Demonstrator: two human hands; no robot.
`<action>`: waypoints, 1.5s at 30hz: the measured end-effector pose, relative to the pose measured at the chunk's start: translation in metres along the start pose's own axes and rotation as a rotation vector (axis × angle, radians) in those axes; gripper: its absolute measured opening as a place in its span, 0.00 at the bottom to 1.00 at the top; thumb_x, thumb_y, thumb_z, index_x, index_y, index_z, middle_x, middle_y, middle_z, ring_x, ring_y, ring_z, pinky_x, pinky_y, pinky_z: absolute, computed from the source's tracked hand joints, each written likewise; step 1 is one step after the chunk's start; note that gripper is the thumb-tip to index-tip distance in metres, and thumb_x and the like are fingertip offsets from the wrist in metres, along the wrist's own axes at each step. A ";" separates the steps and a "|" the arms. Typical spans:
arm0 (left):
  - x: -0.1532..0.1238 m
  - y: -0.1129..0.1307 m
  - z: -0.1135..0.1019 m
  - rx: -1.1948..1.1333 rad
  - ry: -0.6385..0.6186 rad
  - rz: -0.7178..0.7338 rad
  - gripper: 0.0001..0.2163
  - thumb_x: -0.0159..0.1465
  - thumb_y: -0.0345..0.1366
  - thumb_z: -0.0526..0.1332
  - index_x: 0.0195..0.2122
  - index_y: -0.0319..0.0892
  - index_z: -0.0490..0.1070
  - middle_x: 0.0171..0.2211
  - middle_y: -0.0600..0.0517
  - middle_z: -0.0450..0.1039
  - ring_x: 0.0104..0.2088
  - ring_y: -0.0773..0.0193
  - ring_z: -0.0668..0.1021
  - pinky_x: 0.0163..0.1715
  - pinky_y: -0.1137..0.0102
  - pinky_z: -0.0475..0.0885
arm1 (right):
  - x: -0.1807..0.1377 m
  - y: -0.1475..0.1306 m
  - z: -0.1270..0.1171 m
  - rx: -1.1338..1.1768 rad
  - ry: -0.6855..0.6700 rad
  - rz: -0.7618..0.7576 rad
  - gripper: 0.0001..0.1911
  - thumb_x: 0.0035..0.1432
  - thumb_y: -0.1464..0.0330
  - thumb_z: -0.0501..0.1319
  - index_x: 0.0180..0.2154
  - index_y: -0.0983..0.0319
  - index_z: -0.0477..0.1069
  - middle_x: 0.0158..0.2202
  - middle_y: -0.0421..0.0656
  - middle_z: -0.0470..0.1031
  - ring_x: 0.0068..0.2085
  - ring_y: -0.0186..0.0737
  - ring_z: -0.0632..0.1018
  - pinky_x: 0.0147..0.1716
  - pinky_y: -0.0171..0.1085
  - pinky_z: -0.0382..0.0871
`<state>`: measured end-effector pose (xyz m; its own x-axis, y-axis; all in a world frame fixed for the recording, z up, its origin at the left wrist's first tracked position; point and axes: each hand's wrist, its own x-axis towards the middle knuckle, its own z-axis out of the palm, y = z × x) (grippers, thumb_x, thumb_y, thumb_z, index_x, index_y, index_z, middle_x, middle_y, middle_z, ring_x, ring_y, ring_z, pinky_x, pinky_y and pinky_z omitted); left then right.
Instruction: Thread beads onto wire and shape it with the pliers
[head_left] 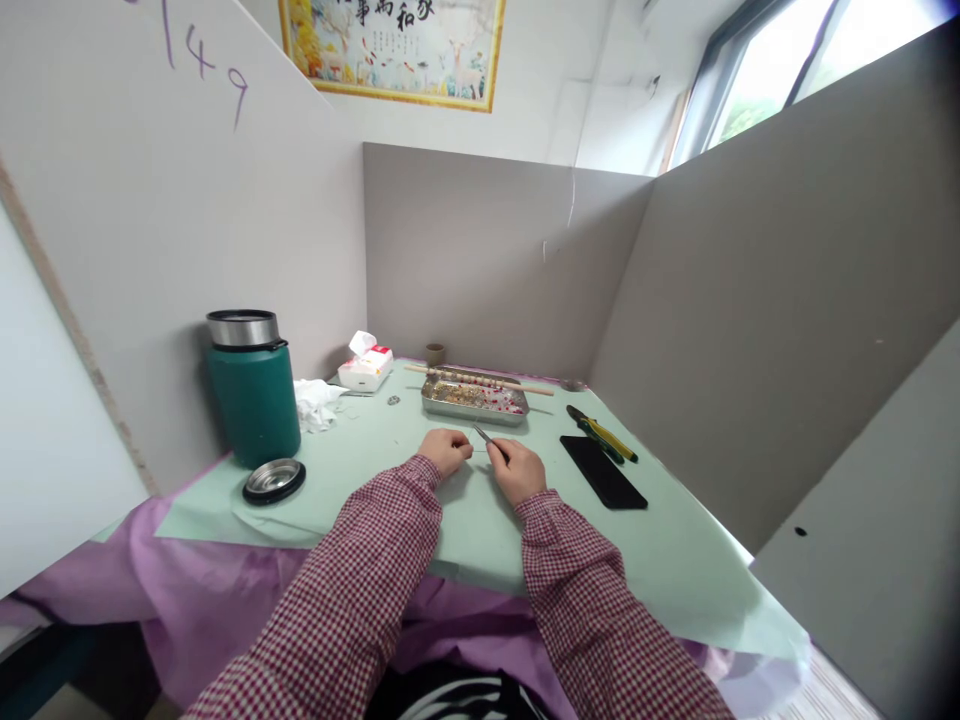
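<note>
My left hand (447,452) is closed in a pinch just in front of the metal tray; what sits between its fingertips is too small to make out. My right hand (517,470) is wrapped round slim metal tweezers (482,435), whose tips point up and to the left. A faint thin line, like thread or wire, shows between the two hands. Beyond them, the shallow metal tray (474,411) holds many small red, white and gold beads. Across it lies a light wooden stick (534,389) with bead-like pieces along its length.
On the right lie a black flat phone-like slab (602,472) and yellow-green handled pliers (604,436). A green flask (255,400), its lid (274,481), crumpled tissue (316,403) and a tissue pack (366,367) are on the left. Grey partitions (495,260) enclose the table.
</note>
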<state>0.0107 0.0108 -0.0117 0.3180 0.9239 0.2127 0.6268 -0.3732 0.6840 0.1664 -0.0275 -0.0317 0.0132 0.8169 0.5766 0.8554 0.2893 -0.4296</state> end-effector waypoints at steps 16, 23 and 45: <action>0.002 -0.002 0.006 0.339 0.113 0.063 0.12 0.54 0.37 0.54 0.30 0.42 0.76 0.30 0.46 0.75 0.32 0.61 0.73 0.33 0.70 0.63 | 0.000 0.002 0.003 -0.151 0.029 0.028 0.16 0.57 0.62 0.49 0.35 0.58 0.73 0.32 0.42 0.75 0.33 0.38 0.73 0.31 0.32 0.58; 0.001 0.001 0.005 0.437 0.121 0.045 0.12 0.54 0.38 0.53 0.31 0.44 0.76 0.32 0.48 0.75 0.34 0.61 0.73 0.34 0.70 0.64 | 0.000 0.000 0.001 -0.107 0.019 0.029 0.15 0.57 0.63 0.49 0.36 0.58 0.73 0.34 0.42 0.75 0.35 0.36 0.73 0.33 0.31 0.60; -0.001 0.002 0.006 0.562 0.145 0.037 0.13 0.56 0.38 0.51 0.32 0.44 0.75 0.32 0.47 0.74 0.35 0.61 0.74 0.33 0.71 0.64 | -0.003 -0.002 0.003 -0.210 0.031 0.008 0.14 0.57 0.61 0.50 0.36 0.56 0.73 0.30 0.40 0.74 0.32 0.35 0.72 0.27 0.32 0.55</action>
<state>0.0162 0.0091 -0.0151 0.2714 0.8966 0.3498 0.9111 -0.3565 0.2069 0.1636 -0.0291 -0.0343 0.0341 0.8020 0.5963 0.9445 0.1693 -0.2817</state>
